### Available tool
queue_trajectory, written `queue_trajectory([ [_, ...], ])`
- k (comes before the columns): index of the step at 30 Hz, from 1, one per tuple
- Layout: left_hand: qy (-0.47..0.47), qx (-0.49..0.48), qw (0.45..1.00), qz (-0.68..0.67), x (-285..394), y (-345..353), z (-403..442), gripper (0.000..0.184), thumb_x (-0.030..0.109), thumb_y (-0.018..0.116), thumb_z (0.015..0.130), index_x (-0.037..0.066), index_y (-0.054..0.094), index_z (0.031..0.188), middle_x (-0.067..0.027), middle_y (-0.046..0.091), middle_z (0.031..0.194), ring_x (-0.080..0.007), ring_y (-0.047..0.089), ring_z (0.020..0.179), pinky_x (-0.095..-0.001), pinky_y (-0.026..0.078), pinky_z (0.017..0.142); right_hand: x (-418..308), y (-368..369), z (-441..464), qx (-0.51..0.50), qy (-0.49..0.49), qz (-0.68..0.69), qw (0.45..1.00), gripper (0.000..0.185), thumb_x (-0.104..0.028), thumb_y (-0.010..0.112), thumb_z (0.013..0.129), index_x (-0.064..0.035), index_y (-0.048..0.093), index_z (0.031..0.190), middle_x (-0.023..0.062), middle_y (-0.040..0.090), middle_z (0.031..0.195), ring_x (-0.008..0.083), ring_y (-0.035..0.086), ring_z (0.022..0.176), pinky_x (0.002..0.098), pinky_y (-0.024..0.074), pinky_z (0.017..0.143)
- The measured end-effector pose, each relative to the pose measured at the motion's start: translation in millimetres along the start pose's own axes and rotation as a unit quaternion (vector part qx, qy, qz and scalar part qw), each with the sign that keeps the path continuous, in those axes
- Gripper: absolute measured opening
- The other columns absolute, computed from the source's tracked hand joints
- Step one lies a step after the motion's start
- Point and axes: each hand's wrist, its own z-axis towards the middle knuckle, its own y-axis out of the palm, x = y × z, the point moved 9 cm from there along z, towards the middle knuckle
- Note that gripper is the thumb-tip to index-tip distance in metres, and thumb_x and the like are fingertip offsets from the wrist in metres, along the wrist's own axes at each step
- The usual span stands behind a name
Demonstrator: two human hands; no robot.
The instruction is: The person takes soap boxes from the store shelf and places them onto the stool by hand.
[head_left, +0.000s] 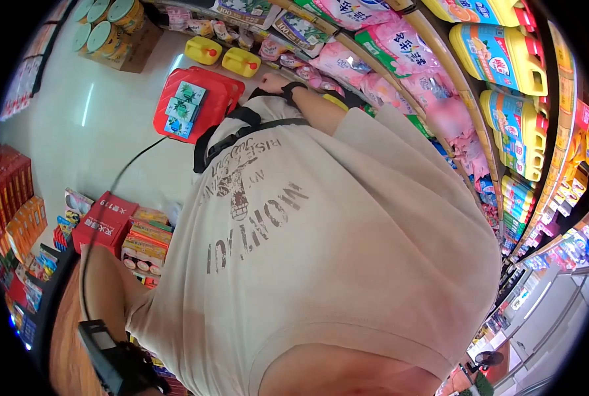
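Note:
My right hand (274,83) is beyond my waist, a black strap round its wrist. Its fingers look curled; what they hold, if anything, is hidden. Nearest to it are a yellow jug (241,62) with a red cap and the black waist belt (231,137). In front of me stands a red plastic stool (164,100) with a few blue-green boxes (186,109) on its seat. My left arm bends at the elbow on the left side. A black device (113,356) with a cable is strapped near its wrist, and the left hand itself is out of view.
Shelves on the right hold pink bags (400,49) and yellow detergent jugs (499,59). Beside the floor jug stands another yellow jug (203,50). Lidded tubs (106,39) sit on a carton at the back left. A red box (103,223) is near my left elbow.

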Motion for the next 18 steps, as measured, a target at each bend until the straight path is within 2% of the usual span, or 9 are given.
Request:
queue_trajectory([
  [4, 0.004, 0.003, 1.0, -0.002, 4, -3, 0, 0.028, 0.003, 0.074, 0.078, 0.0, 0.061, 0.103, -0.0098, 0.066, 0.092, -0.0255, 0.064, 0.08, -0.0359, 0.051, 0.075, -6, 3, -3, 0.014, -0.037, -0.017, 0.999, 0.038, -0.031, 0.066, 0.079, -0.003, 0.07, 0.104, 0.0188, 0.071, 0.099, 0.0298, 0.067, 0.095, 0.0364, 0.0513, 0.085],
  [13, 0.014, 0.002, 1.0, -0.013, 2, -3, 2, 0.027, 0.002, 0.075, 0.077, 0.0, 0.061, 0.1, -0.0097, 0.066, 0.09, -0.0258, 0.063, 0.078, -0.0363, 0.051, 0.073, 8, 12, 13, -0.002, -0.012, -0.014, 1.0, 0.041, -0.034, 0.065, 0.081, -0.0042, 0.068, 0.108, 0.0183, 0.069, 0.108, 0.0302, 0.066, 0.102, 0.0374, 0.0501, 0.089],
  [16, 0.013, 0.002, 1.0, -0.016, 1, -3, 0, 0.027, 0.002, 0.075, 0.076, 0.0, 0.061, 0.099, -0.0097, 0.066, 0.089, -0.026, 0.063, 0.077, -0.0364, 0.051, 0.072, 11, 11, 9, 0.004, 0.01, -0.018, 1.0, 0.04, -0.034, 0.065, 0.081, -0.0043, 0.068, 0.108, 0.0186, 0.069, 0.109, 0.0302, 0.066, 0.102, 0.0371, 0.05, 0.089],
  [18, 0.017, 0.0, 1.0, -0.019, -1, -1, 1, 0.027, 0.002, 0.075, 0.076, 0.0, 0.061, 0.099, -0.0097, 0.065, 0.089, -0.0261, 0.063, 0.077, -0.0365, 0.051, 0.072, 5, 10, 9, 0.003, -0.008, -0.028, 1.0, 0.039, -0.033, 0.066, 0.08, -0.004, 0.069, 0.105, 0.0188, 0.07, 0.106, 0.0309, 0.066, 0.1, 0.037, 0.0508, 0.087],
])
